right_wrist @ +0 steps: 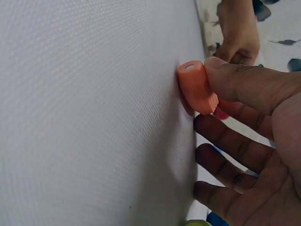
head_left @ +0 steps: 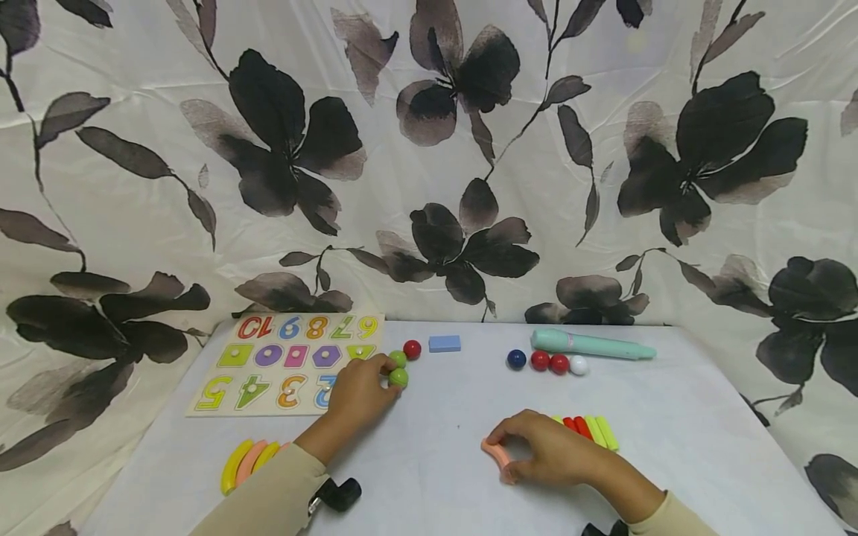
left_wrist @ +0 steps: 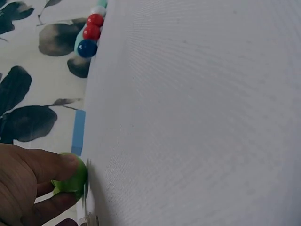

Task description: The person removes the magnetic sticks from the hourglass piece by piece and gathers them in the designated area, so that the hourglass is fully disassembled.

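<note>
At the right edge of the number board point(head_left: 208, 365), my left hand point(head_left: 362, 391) pinches a green ball point(head_left: 398, 377) between thumb and finger. A second green ball point(head_left: 398, 358) lies right behind it, and a red ball point(head_left: 412, 349) beyond that. In the left wrist view the thumb presses on top of the green ball point(left_wrist: 70, 178). Nearer the front, my right hand point(head_left: 553, 450) holds a curved orange piece point(head_left: 497, 455) by its ends, low over the white table. The right wrist view shows the thumb against the orange piece point(right_wrist: 195, 89), with the other fingers spread out.
A blue block point(head_left: 445, 344) lies beside the red ball. Farther right, a navy ball point(head_left: 516, 359), red balls and a white ball point(head_left: 579, 365) line up before a mint-green marker point(head_left: 593, 345). Red and yellow-green sticks point(head_left: 596, 430) lie behind my right hand; curved yellow pieces point(head_left: 234, 467) lie front left.
</note>
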Action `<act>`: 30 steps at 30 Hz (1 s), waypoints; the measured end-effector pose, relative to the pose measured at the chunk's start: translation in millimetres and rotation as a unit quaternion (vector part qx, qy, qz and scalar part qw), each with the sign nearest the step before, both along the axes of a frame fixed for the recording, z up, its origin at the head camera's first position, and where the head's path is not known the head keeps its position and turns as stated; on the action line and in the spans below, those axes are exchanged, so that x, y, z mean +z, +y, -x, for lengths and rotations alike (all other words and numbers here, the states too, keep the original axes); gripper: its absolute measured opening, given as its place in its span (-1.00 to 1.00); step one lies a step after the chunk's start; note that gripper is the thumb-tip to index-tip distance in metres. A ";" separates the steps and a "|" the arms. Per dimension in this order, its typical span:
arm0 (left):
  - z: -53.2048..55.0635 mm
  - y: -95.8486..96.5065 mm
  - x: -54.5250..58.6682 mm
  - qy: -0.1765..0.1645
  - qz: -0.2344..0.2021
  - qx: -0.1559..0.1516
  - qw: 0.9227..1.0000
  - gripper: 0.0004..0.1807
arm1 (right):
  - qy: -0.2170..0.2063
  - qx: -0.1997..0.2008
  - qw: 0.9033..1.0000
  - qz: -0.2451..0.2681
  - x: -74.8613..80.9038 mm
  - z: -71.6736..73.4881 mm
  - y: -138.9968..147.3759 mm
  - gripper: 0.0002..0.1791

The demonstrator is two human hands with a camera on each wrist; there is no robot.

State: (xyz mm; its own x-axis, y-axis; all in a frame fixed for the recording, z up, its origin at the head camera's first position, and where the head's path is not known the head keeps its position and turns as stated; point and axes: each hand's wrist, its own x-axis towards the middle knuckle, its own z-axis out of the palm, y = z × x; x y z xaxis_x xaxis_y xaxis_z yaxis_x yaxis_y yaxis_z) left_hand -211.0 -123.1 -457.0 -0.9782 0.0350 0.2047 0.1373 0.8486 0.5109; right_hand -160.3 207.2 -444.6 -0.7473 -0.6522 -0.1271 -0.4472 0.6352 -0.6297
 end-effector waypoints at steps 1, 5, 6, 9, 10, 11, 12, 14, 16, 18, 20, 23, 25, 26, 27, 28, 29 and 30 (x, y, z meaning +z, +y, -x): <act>-0.2 0.0 0.1 -0.001 0.000 0.000 1.000 -0.60 | -0.001 -0.001 1.000 -0.001 0.0 -0.2 -0.1 -0.58; -2.6 0.4 2.3 -0.010 0.000 0.009 1.000 -0.55 | 0.000 0.003 1.000 0.008 0.2 -1.6 0.5 -0.58; -3.6 0.6 3.1 -0.010 0.003 0.011 1.000 -0.55 | 0.000 0.003 1.000 0.011 0.1 -1.9 0.6 -0.58; -7.7 2.8 7.9 -0.002 0.017 0.022 1.000 -0.53 | 0.001 0.004 1.000 0.013 -1.1 -2.1 1.3 -0.59; -9.9 4.5 10.2 0.004 0.022 0.023 0.999 -0.53 | 0.002 0.003 1.000 0.014 -1.4 -2.1 1.5 -0.60; -12.4 6.8 13.0 0.011 0.023 0.020 0.999 -0.52 | 0.005 0.003 1.000 0.015 -1.5 -2.0 1.7 -0.62; -15.3 9.9 15.6 0.019 0.023 0.014 0.999 -0.51 | 0.007 0.002 1.000 0.016 -1.7 -2.0 2.0 -0.64; -22.4 18.3 21.1 0.030 0.024 -0.010 0.999 -0.52 | 0.013 0.000 1.000 0.018 -1.6 -1.2 2.8 -0.67; -31.3 29.2 26.5 0.030 0.022 -0.052 0.998 -0.55 | 0.018 -0.003 1.000 0.022 -1.2 0.2 3.3 -0.67; -40.8 41.0 29.9 0.019 0.029 -0.103 0.994 -0.59 | 0.019 -0.009 0.999 0.025 -0.4 2.3 4.1 -0.62; -50.3 53.1 31.6 0.002 0.040 -0.159 0.987 -0.64 | 0.019 -0.014 0.999 0.030 0.2 4.5 4.9 -0.56; -62.1 69.9 30.0 -0.019 0.061 -0.246 0.967 -0.71 | 0.018 -0.028 0.999 0.035 0.7 7.4 6.2 -0.51; -68.0 79.8 27.5 -0.027 0.074 -0.296 0.952 -0.74 | 0.018 -0.036 0.998 0.039 0.5 8.9 6.9 -0.49; -70.3 84.4 26.1 -0.030 0.081 -0.315 0.945 -0.75 | 0.016 -0.039 0.998 0.040 0.4 9.6 7.3 -0.48; -71.9 88.7 24.5 -0.028 0.088 -0.332 0.939 -0.75 | 0.015 -0.041 0.998 0.041 0.2 10.3 7.8 -0.47; -73.1 92.6 23.1 -0.024 0.096 -0.345 0.933 -0.74 | 0.014 -0.042 0.998 0.043 -0.1 10.9 8.2 -0.47; -73.8 96.3 21.5 -0.021 0.105 -0.354 0.929 -0.72 | 0.013 -0.041 0.998 0.045 -0.4 11.3 8.6 -0.46; -74.3 99.5 19.6 -0.018 0.114 -0.362 0.925 -0.69 | 0.012 -0.041 0.998 0.047 -0.7 11.7 9.0 -0.46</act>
State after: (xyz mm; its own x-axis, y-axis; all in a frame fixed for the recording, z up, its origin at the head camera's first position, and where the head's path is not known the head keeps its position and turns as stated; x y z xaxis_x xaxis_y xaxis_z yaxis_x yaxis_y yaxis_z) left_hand -136.7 -23.6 -437.4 -0.6873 0.7222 0.0784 0.6982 0.6270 0.3454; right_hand -172.0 216.2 -445.3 -0.8003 -0.5974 -0.0506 -0.4118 0.6091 -0.6778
